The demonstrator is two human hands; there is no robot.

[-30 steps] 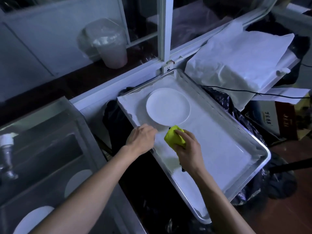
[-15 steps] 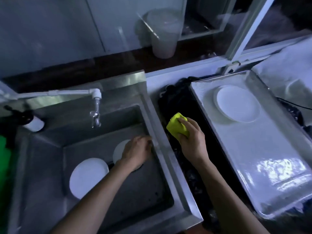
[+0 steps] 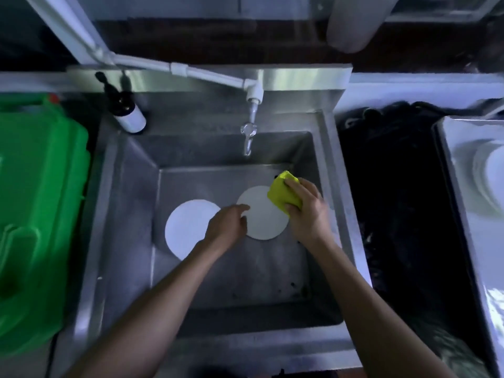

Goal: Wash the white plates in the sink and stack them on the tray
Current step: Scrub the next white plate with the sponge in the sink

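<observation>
Steel walls of the sink (image 3: 131,203) enclose the work area, with the tap (image 3: 249,132) mounted above the back wall; whether water is running cannot be told. Two white plates lie flat on the basin floor: the left plate (image 3: 188,227) and the right plate (image 3: 266,216), close together. Whether their rims touch cannot be confirmed, because my left hand (image 3: 227,225) covers the gap.

My left hand reaches down at the left rim of the right plate, fingers loosely bent, index finger extended onto the plate edge. No firm grip is visible. My right hand (image 3: 306,211) clamps a yellow sponge (image 3: 283,193) between thumb and fingers and holds it at the upper right edge of the same plate. The tray (image 3: 447,214) sits to the right, beyond a dark gap, with a washed plate (image 3: 491,181) on it, partly out of frame.

Probable step: scrubbing the right plate.

Hazards:
- The plate may skate across the smooth steel under sponge pressure if my left hand does not pin it.
- A wet rim may slip from my fingers on lifting and strike the other plate.
- Carrying over the dark gap risks a drop.

A soap bottle (image 3: 125,110) and a green container (image 3: 41,214) stand left.
</observation>
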